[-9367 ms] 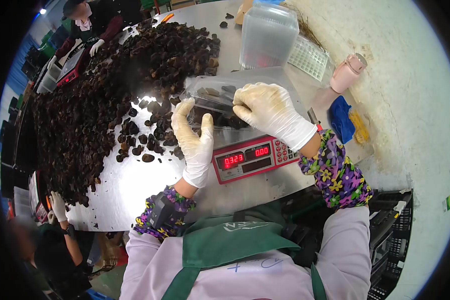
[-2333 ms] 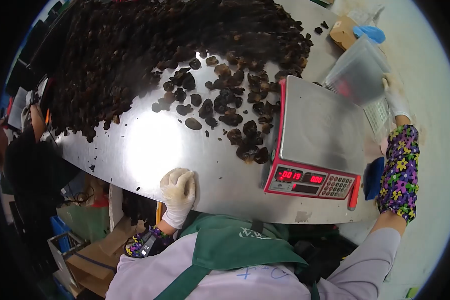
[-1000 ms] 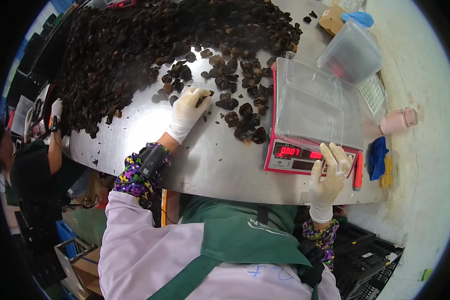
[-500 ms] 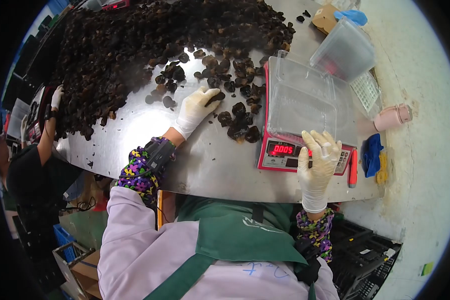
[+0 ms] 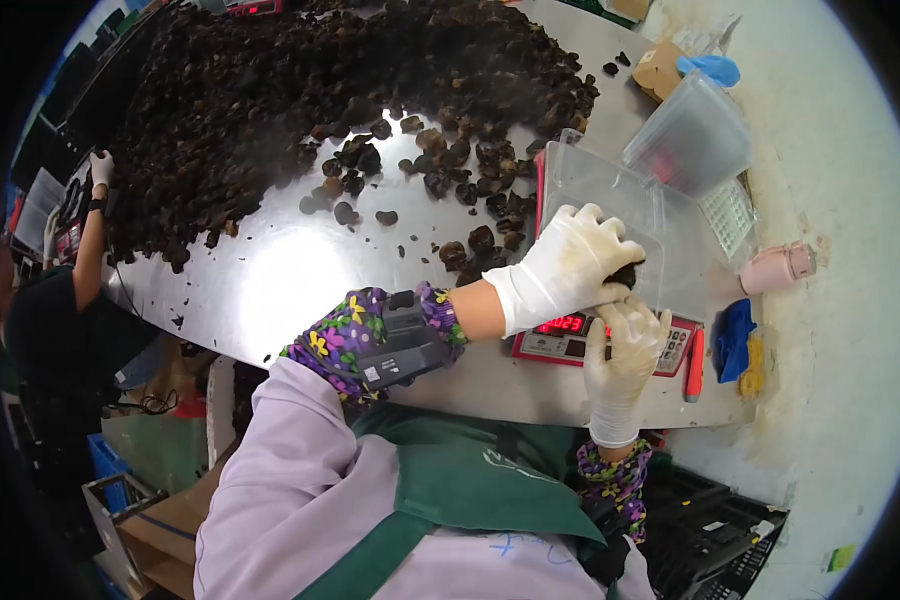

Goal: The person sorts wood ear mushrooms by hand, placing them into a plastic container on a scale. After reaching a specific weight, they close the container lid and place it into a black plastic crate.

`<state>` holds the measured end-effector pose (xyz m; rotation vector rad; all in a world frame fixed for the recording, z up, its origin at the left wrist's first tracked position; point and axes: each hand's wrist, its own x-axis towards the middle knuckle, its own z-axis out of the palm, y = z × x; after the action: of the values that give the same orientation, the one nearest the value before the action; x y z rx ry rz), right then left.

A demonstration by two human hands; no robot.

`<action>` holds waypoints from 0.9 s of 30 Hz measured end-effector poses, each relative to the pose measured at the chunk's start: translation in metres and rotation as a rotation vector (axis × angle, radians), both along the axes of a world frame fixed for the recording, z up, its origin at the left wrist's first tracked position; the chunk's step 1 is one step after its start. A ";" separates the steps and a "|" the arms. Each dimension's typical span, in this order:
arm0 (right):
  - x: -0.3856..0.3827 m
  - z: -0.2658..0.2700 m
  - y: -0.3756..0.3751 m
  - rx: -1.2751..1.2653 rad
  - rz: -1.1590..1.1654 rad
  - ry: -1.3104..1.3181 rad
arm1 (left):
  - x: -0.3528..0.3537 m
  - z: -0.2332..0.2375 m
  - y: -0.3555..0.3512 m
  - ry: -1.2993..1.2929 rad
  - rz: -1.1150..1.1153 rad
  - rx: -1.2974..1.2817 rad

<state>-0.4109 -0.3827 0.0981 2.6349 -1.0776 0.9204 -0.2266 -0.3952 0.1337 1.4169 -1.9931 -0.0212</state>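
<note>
We reach our left hand (image 5: 568, 264) across to the clear tray (image 5: 670, 235), which sits on the red scale (image 5: 568, 326) at the right of the bench (image 5: 300, 270). Its fingers (image 5: 610, 250) are curled tight around a dark clump (image 5: 626, 272), held just over the tray's near end. Our right hand (image 5: 625, 345) is below it at the front of the scale, fingers (image 5: 638, 318) spread loose and pointing up against the tray's near rim, grasping nothing. The big dark heap (image 5: 270, 90) covers the far bench, with loose pieces (image 5: 470, 185) just left of the scale. A stack of trays (image 5: 692, 130) stands behind, with a pink bottle (image 5: 775, 268) and a blue cloth (image 5: 735, 338) to the right. A co-worker's gloved hand (image 5: 101, 167) is at the far left.
</note>
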 end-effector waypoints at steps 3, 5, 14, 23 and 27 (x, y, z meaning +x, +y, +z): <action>-0.006 0.002 0.003 0.001 0.011 -0.039 | 0.008 -0.003 -0.002 0.205 -0.068 -0.302; -0.012 0.006 0.007 0.025 0.013 -0.084 | 0.035 0.001 -0.004 0.300 -0.057 -0.238; -0.052 0.005 0.010 -0.020 -0.077 -0.164 | 0.197 -0.110 -0.051 -0.070 0.738 0.127; -0.054 0.008 0.011 -0.016 -0.128 -0.222 | 0.148 -0.110 -0.078 -0.143 0.230 0.365; -0.050 0.017 0.010 -0.020 -0.120 -0.225 | 0.131 -0.101 -0.049 -0.248 0.179 0.289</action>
<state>-0.4605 -0.3729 0.1155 2.4634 -1.2527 1.2157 -0.0953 -0.4442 0.0328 1.8576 -2.1162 -0.0592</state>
